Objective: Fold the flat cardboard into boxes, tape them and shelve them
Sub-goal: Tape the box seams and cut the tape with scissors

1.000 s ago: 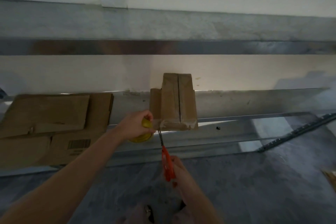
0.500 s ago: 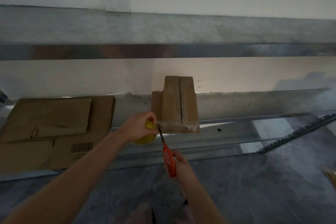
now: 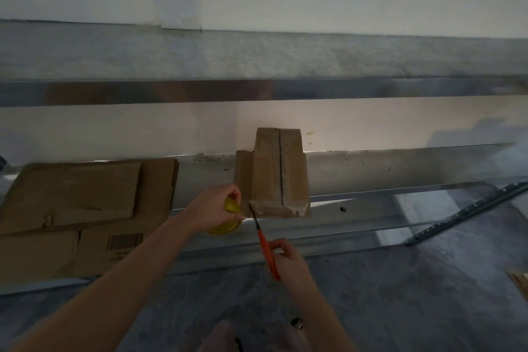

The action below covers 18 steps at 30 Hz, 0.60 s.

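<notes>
A small folded cardboard box (image 3: 278, 174) stands on the lower metal shelf (image 3: 385, 203), with clear tape across its front bottom edge. My left hand (image 3: 217, 208) grips a yellow tape roll (image 3: 225, 223) just left of the box; a strip of tape runs from the roll to the box. My right hand (image 3: 288, 257) holds orange-handled scissors (image 3: 264, 243), whose blades reach up to the tape at the box's lower left corner.
Flat cardboard sheets (image 3: 83, 203), one with a barcode, lie on the shelf to the left. An upper shelf (image 3: 257, 66) runs overhead. A slotted metal rail (image 3: 468, 214) lies on the dark floor at the right. A small dark screw (image 3: 343, 209) sits on the shelf.
The view has shifted slightly. The scissor blades have stayed at the tape by the box's corner, and my right hand has drawn a little lower on the handles.
</notes>
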Each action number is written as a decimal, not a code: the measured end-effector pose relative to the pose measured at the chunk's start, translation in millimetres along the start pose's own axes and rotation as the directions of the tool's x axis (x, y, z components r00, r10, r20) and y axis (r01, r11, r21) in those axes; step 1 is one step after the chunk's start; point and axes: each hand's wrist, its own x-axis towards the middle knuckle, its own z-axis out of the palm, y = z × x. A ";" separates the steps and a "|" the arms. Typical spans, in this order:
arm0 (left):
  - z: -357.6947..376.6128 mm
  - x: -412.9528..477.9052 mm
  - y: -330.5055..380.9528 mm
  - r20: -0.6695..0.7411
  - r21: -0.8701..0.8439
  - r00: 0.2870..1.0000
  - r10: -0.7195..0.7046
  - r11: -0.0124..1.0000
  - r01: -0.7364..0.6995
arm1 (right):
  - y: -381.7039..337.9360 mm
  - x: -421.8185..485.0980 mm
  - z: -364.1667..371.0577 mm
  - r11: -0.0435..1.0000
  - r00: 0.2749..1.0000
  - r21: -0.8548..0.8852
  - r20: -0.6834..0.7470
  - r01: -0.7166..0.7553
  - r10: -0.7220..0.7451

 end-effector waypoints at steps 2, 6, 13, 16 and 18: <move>-0.8 -0.3 -2.2 -0.006 0.009 1.000 -0.004 1.000 0.004 | 2.2 -2.7 -3.2 0.997 0.997 -0.041 0.030 0.072 -0.071; -1.9 0.9 -3.1 -0.005 0.025 1.000 0.000 1.000 0.000 | 14.9 -11.2 -18.0 0.940 0.987 -0.303 0.009 0.158 -0.163; -1.1 1.9 -3.1 -0.036 -0.006 0.999 -0.001 1.000 0.001 | 37.6 -23.8 -79.6 0.772 0.882 -0.593 -0.208 0.230 -0.423; 1.5 2.8 -2.3 -0.048 -0.037 0.999 -0.011 0.999 0.009 | 42.5 -6.4 -118.6 0.718 0.818 -0.684 -0.337 0.127 -0.466; 3.1 3.5 -2.4 -0.046 -0.059 0.999 -0.012 0.998 0.009 | 42.8 13.3 -141.9 0.696 0.805 -0.715 -0.372 0.069 -0.462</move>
